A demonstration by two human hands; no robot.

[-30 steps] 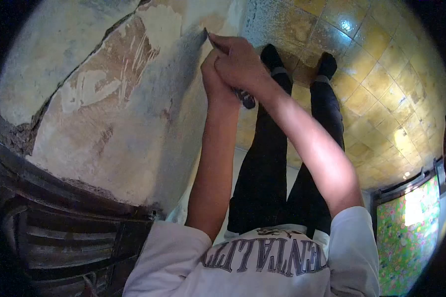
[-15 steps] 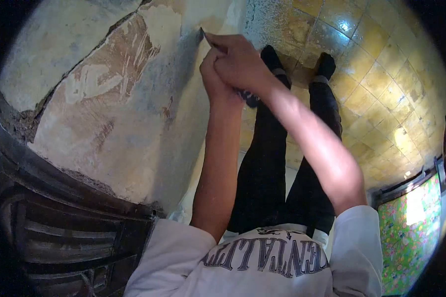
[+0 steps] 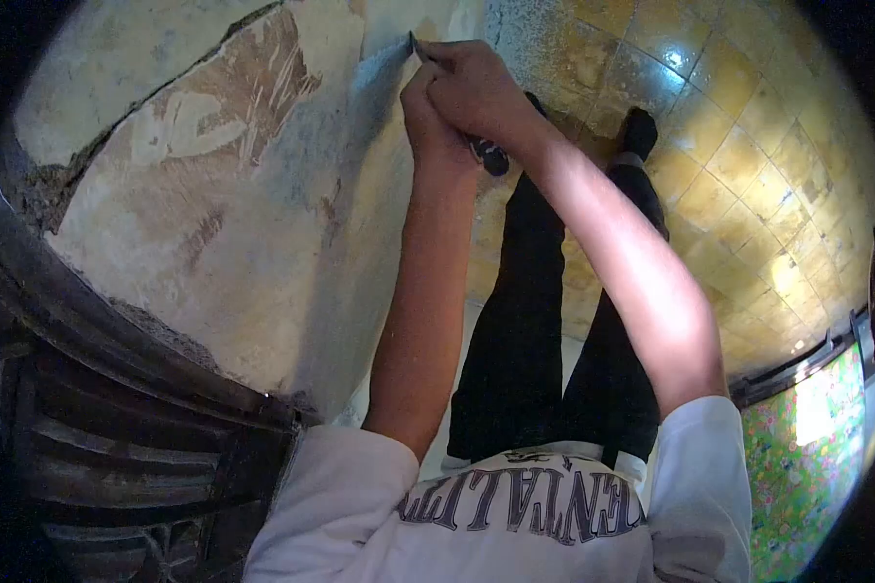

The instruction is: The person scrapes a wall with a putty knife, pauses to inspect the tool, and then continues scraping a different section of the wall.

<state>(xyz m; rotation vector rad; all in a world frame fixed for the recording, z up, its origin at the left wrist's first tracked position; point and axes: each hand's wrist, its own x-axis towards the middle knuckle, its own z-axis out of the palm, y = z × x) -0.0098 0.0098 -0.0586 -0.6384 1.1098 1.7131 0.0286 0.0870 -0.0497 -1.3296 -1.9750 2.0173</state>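
Observation:
Both of my hands are closed, one against the other, around a scraper with a dark handle. My left hand (image 3: 428, 121) is wrapped low on it, and the handle's dark butt end (image 3: 493, 158) sticks out beside the wrist. My right hand (image 3: 476, 87) grips over the left one, nearer the blade. Only a thin dark piece of the scraper's blade (image 3: 414, 43) shows past the fingers, its tip at the wall (image 3: 262, 233); whether it touches is hard to tell. The fingers hide most of the tool.
Peeled brown patches (image 3: 262, 97) and a long crack (image 3: 156, 92) mark the wall. Dark wooden slatted furniture (image 3: 136, 437) stands at lower left. Yellow floor tiles (image 3: 719, 194), wet-looking near the wall, lie beneath my legs. A green flowered cloth (image 3: 807, 476) is at right.
Both hands and the scraper have moved a little up the view, the blade tip shifting slightly right along the wall. The grip looks the same.

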